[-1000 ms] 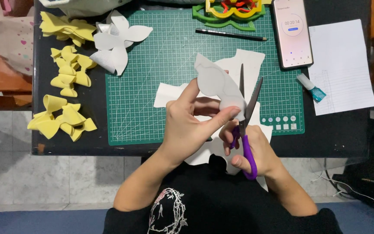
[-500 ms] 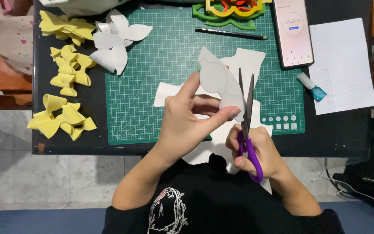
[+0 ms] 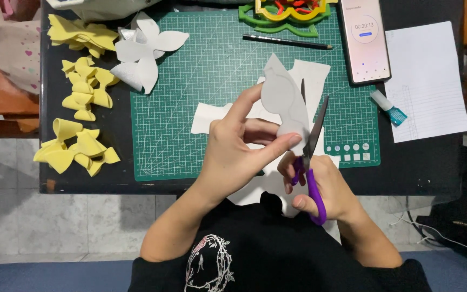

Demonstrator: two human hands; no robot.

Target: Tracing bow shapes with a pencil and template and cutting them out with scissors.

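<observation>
Green cutting mat (image 3: 201, 108) centred on black counter (image 3: 422, 162), yellow foam bows (image 3: 82, 92) left of mat, black pencil (image 3: 287, 42) and smartphone (image 3: 364, 40) at far edge, white lined paper sheet (image 3: 425, 81) right of phone, small glue tube (image 3: 387, 107) between.

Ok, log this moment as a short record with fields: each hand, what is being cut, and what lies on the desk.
left hand: pinches a white foam cutout between thumb and fingers, held above the mat
right hand: grips purple-handled scissors, blades open at the cutout's edge
work surface: green cutting mat on a black desk
left of mat: yellow foam bows, white foam petals
top of mat: black pencil
right side: phone showing a timer, glue tube, lined paper sheet
</observation>
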